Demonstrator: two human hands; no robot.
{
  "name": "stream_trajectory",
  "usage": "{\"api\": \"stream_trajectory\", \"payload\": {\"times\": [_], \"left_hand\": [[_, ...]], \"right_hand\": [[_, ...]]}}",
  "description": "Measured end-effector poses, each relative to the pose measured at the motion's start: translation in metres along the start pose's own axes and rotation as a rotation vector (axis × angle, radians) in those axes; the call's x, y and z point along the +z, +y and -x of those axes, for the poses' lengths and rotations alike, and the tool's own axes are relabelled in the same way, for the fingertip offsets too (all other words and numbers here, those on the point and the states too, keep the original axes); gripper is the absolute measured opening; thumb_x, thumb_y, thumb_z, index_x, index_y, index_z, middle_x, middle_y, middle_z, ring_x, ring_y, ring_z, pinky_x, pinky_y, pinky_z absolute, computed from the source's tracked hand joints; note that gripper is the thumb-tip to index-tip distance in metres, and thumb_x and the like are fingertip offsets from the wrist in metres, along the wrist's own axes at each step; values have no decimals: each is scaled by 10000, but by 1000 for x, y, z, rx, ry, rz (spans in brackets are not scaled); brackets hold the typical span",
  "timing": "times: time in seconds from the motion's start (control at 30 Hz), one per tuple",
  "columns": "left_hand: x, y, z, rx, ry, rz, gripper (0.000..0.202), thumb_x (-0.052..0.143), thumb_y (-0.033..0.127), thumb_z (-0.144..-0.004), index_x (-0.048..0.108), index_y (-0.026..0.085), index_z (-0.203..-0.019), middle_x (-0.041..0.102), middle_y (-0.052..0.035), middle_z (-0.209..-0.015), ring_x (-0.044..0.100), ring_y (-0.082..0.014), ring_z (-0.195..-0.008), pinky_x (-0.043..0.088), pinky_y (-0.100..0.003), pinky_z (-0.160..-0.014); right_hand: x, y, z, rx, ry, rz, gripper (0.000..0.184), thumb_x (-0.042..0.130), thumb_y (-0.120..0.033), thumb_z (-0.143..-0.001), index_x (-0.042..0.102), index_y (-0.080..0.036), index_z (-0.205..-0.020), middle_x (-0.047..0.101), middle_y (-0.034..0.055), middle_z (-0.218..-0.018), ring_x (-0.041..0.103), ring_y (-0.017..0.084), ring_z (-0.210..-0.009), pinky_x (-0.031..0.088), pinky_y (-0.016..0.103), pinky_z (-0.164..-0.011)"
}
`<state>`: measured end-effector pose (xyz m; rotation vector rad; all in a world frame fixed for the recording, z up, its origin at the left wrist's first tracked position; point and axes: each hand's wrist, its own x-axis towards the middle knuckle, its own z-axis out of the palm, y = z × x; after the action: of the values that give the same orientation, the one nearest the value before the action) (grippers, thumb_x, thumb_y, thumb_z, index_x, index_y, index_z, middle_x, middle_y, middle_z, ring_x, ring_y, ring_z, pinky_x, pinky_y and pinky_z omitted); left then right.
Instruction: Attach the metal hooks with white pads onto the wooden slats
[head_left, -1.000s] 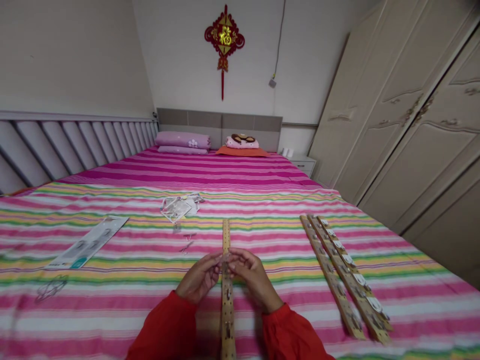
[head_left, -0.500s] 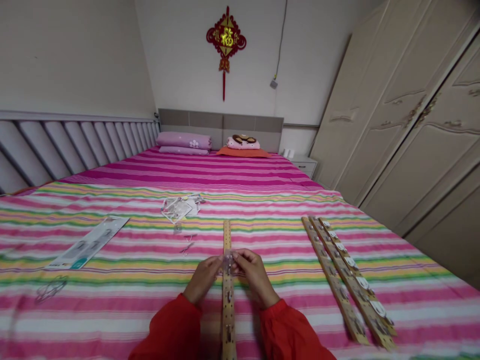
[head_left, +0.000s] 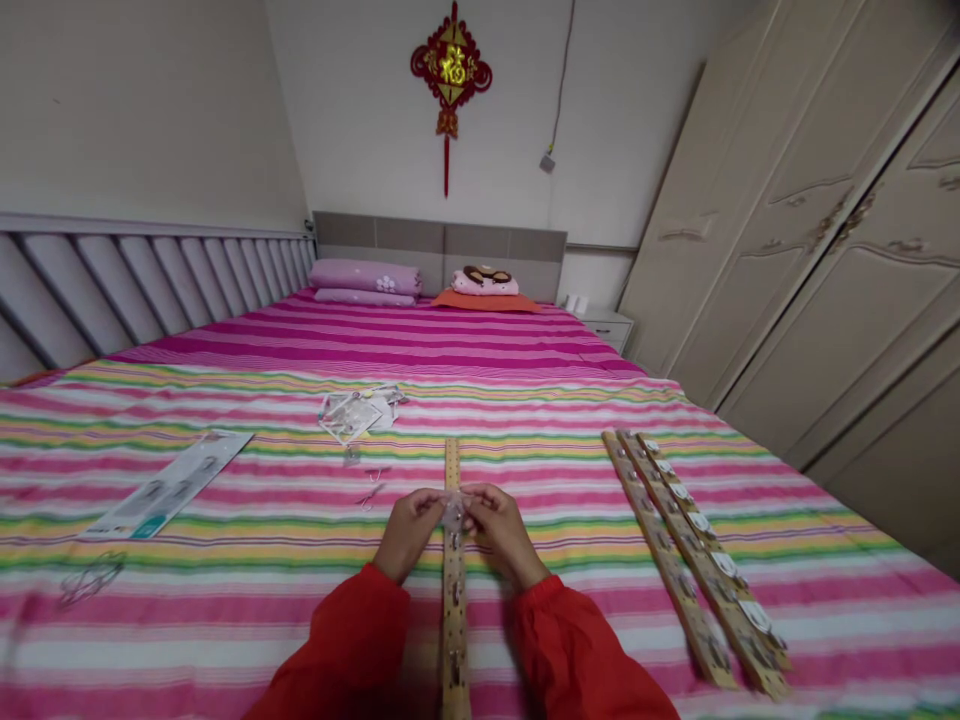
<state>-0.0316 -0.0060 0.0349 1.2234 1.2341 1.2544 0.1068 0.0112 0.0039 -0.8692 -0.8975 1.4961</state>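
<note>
In front of me, a narrow wooden strip (head_left: 452, 640) with rows of holes lies lengthwise on the striped cloth. Several small metal hooks (head_left: 456, 592) sit along its near half. Over the strip, my left hand (head_left: 407, 530) and my right hand (head_left: 499, 525) pinch a small clear plastic piece (head_left: 452, 514) from either side. Its exact kind is too small to tell. Left of the strip lie a few loose metal hooks (head_left: 369, 495) and a little clear packet (head_left: 351, 455).
Three more wooden strips (head_left: 660, 540) with hooks, some white, lie at the right. Torn plastic packaging (head_left: 360, 412) lies beyond my left hand. Farther left are a long packaged card (head_left: 169, 487) and a wire loop (head_left: 91, 577). Wardrobe doors (head_left: 817, 290) stand along the right.
Both hands have moved slightly away from me along the strip, with the clear plastic piece between them. The hook below it shows more plainly. The view has shifted a little.
</note>
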Motion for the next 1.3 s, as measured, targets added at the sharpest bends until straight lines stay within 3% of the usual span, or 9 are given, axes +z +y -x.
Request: {"api": "stream_trajectory", "payload": {"times": [0.2, 0.3, 0.47, 0.63, 0.8, 0.9, 1.0, 1.13, 1.3], "left_hand": [[5, 18, 12, 33, 5, 32, 308, 665, 393, -627, 686, 139, -799, 695, -39, -729, 638, -184, -752, 491, -285, -714], [4, 16, 16, 27, 70, 103, 398, 723, 383, -584, 663, 148, -900, 696, -35, -782, 641, -181, -785, 499, -284, -729], [2, 8, 19, -5, 55, 164, 372, 759, 369, -551, 667, 136, -826, 709, -59, -812, 647, -187, -799, 504, -303, -774], [0, 12, 20, 52, 66, 91, 297, 715, 368, -615, 692, 147, -813, 723, -60, -821, 656, -197, -812, 511, -304, -775], [-2, 18, 12, 209, 57, -49, 259, 669, 362, -677, 711, 171, -847, 721, -58, -869, 653, -199, -863, 512, -300, -790], [-2, 17, -1, 162, 8, -27, 301, 675, 353, -662, 703, 165, -896, 715, -52, -849, 649, -188, -842, 510, -292, -770], [-1, 11, -17, 102, 63, 31, 341, 726, 339, -575, 678, 150, -855, 684, -20, -725, 630, -159, -705, 502, -268, -668], [1, -3, -31, 39, 106, 53, 304, 742, 350, -515, 634, 139, -707, 633, 2, -610, 574, -121, -579, 453, -237, -573], [3, -23, -40, -16, 114, 16, 297, 721, 373, -499, 626, 135, -651, 615, -5, -562, 541, -117, -530, 409, -234, -528]], "right_hand": [[4, -2, 10, 92, -16, -223, 228, 802, -257, -569, 644, -142, -686, 627, -14, -506, 555, 82, -416, 456, 164, -415], [8, -4, 15, 102, -43, -343, 224, 817, -222, -569, 645, -136, -687, 650, 2, -548, 587, 80, -466, 484, 150, -466], [14, -2, 21, 107, -71, -435, 222, 822, -187, -581, 640, -144, -700, 697, 32, -670, 654, 105, -618, 518, 159, -578], [10, 2, 23, 82, -66, -276, 219, 800, -254, -613, 664, -156, -753, 693, 24, -707, 636, 120, -600, 488, 187, -508], [4, -7, 19, -116, 22, -53, 278, 755, -318, -651, 707, -175, -884, 699, 25, -748, 601, 123, -624, 464, 213, -535], [5, -12, 12, -161, 5, 31, 243, 759, -350, -628, 718, -165, -781, 677, 10, -647, 578, 126, -570, 468, 244, -544], [5, -11, 4, -126, 30, 63, 254, 764, -375, -601, 704, -150, -701, 640, -3, -543, 555, 117, -498, 457, 247, -509], [1, 1, -5, -59, 54, 71, 255, 763, -366, -577, 679, -139, -658, 615, -7, -486, 525, 104, -429, 420, 231, -451], [-7, 20, -13, -78, 122, 133, 220, 745, -339, -569, 672, -136, -612, 575, -23, -442, 468, 88, -397, 353, 211, -402]]}}
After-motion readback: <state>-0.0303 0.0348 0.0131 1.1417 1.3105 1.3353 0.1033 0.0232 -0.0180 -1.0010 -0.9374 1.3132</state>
